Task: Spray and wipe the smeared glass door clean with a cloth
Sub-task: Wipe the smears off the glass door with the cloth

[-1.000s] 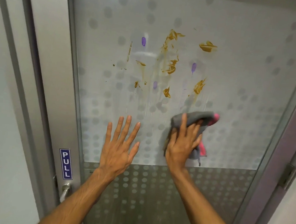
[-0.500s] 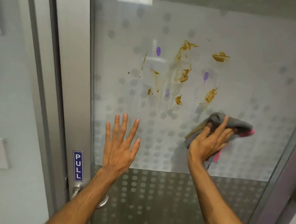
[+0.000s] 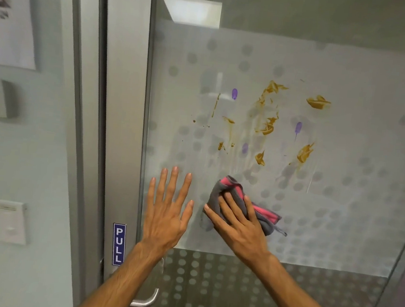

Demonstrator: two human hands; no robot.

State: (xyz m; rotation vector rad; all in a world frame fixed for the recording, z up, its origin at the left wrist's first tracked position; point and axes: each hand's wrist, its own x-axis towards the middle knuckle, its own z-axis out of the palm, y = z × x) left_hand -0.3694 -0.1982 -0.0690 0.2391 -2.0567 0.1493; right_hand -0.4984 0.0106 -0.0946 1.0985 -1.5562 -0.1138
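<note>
The glass door (image 3: pixel 352 94) fills the centre and right of the view; its pane is frosted and patterned with grey dots, and a darker dotted band runs across its lower part. The pane remains soiled: brown smears (image 3: pixel 267 125) lie scattered across the upper middle, with one separate blot to the upper right, and three small purple marks (image 3: pixel 234 93) sit among them; faint wet streaks run down below the smears.

The left hand (image 3: pixel 167 212) is pressed flat on the glass near the left edge of the pane, fingers spread and straight, holding nothing. The right hand (image 3: pixel 239 222) lies just beside it to the right, palm toward the glass, fingers extended and angled up to the left; it presses a bunched cloth (image 3: pixel 262 216) against the pane; the cloth is grey with pink, and it shows above and to the right of the fingers, a small loop hanging at its right end. The cloth sits below the soiled area, apart from the nearest brown smear, and above the darker band.

A metal door frame (image 3: pixel 120 119) stands left of the pane; a blue PULL sign (image 3: pixel 118 244) is fixed to it low down; a metal lever handle (image 3: pixel 146 301) shows beneath the left forearm. On the wall to the far left hang a paper notice (image 3: pixel 8 13) and a white switch plate (image 3: pixel 11 223).
</note>
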